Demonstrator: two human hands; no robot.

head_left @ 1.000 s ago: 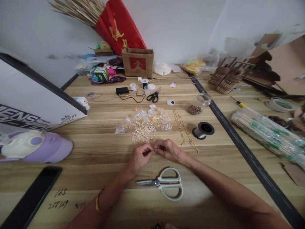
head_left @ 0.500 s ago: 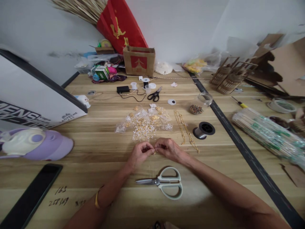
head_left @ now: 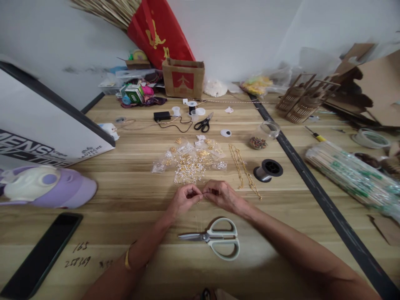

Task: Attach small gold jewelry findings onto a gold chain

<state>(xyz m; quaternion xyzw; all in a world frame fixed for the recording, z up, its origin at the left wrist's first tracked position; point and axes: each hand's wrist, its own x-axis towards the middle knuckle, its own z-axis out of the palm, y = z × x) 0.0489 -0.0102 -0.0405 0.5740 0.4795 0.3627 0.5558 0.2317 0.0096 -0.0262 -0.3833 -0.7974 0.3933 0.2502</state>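
Observation:
My left hand (head_left: 185,199) and my right hand (head_left: 221,196) meet fingertip to fingertip just in front of a pile of silver and gold beads (head_left: 189,168). Both are closed in a pinch. A tiny gold piece (head_left: 199,201) shows under the left fingertips, and a thin thread or wire seems to run between the hands; it is too small to make out. Nearer to me lie scissors with pale green handles (head_left: 223,238), blades pointing left. Gold chains (head_left: 242,168) rest to the right of the pile, beside a spool of thin wire (head_left: 268,170).
A phone (head_left: 42,254), a purple cap (head_left: 71,187) and a large white box (head_left: 46,121) stand at the left. Farther back are black scissors (head_left: 203,123), a paper bag (head_left: 183,79) and a jar of beads (head_left: 258,143). Packed sticks (head_left: 346,171) lie at the right.
The small gold piece under the fingertips has shifted slightly left. Both hands remain pinched together in nearly the same place, and the view has moved very slightly.

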